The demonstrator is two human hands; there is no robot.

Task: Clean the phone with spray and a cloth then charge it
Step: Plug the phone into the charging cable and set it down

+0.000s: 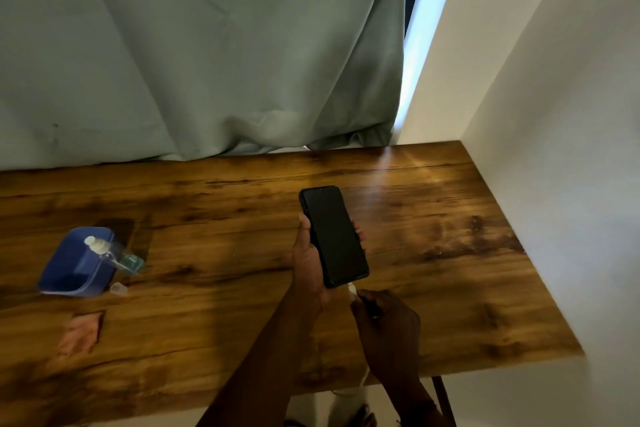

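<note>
A black phone (334, 236) with a dark screen is held above the wooden table (450, 253), screen up. My left hand (308, 263) grips it from the left side and underneath. My right hand (384, 326) sits just below the phone's bottom edge, pinching a white charger plug (352, 288) that touches the phone's port. A clear spray bottle (114, 255) with a white nozzle lies tilted on the table's left part, leaning on a blue container. A pinkish cloth (81, 334) lies flat near the front left.
The blue container (74, 267) stands at the left with a small clear cap (118, 288) beside it. A grey-green curtain (207, 62) hangs behind the table. A white wall (571, 149) borders the table's right edge.
</note>
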